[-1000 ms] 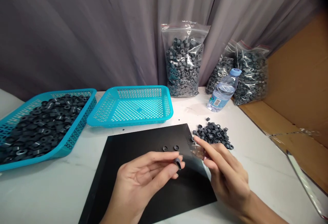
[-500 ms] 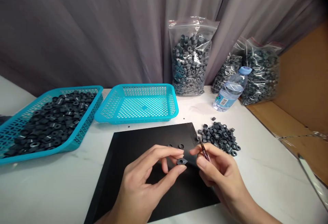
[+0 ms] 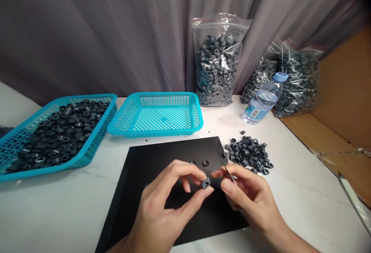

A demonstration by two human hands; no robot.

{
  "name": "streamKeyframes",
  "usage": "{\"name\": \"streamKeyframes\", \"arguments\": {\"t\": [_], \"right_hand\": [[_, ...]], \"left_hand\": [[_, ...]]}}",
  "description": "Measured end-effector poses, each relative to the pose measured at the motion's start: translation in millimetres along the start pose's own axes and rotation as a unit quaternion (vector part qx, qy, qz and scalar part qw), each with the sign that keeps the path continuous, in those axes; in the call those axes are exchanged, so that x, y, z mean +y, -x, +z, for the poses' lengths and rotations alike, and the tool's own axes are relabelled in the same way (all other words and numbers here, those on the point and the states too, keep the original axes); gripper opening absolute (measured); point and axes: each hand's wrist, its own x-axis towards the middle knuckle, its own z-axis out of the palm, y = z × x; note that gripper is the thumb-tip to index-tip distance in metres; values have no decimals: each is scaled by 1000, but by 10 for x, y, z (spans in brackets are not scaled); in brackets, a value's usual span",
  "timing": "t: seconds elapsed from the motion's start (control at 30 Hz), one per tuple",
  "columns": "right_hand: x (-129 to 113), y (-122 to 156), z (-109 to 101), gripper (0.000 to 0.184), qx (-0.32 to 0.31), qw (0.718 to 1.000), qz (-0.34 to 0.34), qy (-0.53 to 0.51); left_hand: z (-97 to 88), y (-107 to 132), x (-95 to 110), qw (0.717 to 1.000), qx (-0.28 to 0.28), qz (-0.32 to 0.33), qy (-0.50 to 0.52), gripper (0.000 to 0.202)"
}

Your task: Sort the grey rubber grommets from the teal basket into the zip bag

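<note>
Between the thumb and fingertips of my left hand [image 3: 165, 202] is a small dark grey rubber-like ring [image 3: 206, 183], its hole turned toward me. My right hand [image 3: 246, 195], just to the right, is closed around a thin dark pointed tool that looks like tweezers [image 3: 229, 174]; its grip end is hidden by my fingers. The tool's tip points up and away, apart from the ring. Beneath both hands lies a black mat [image 3: 150, 160]. Two thin dark rings [image 3: 205, 163] rest on it beyond my left fingertips.
A pile of grey rings [image 3: 249, 153] lies right of the mat. Behind stand a blue basket [image 3: 156, 133], a basket full of grey parts [image 3: 84, 160], a zip bag of rings [image 3: 217, 63], more bags [image 3: 298, 79], a water bottle [image 3: 263, 100] and a cardboard box [image 3: 344, 87].
The ring in my left fingers has turned, so its round hole now faces me more. My right hand has shifted slightly left, closer to the ring. The view has tilted a little.
</note>
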Motion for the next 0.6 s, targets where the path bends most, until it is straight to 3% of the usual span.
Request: {"name": "streamKeyframes", "arguments": {"t": [0.23,0.4,0.6], "right_hand": [[-68,-28,82,23,-47,996,40,-72],[-92,-10,84,29,-46,990,94,-98],[-101,-10,74,30,-76,989,84,-92]], "left_hand": [[53,9,-1,1000,-20,-5,18,23],[40,-13,23,998,-35,50,17,21],[14,-19,44,997,-48,51,12,28]]}}
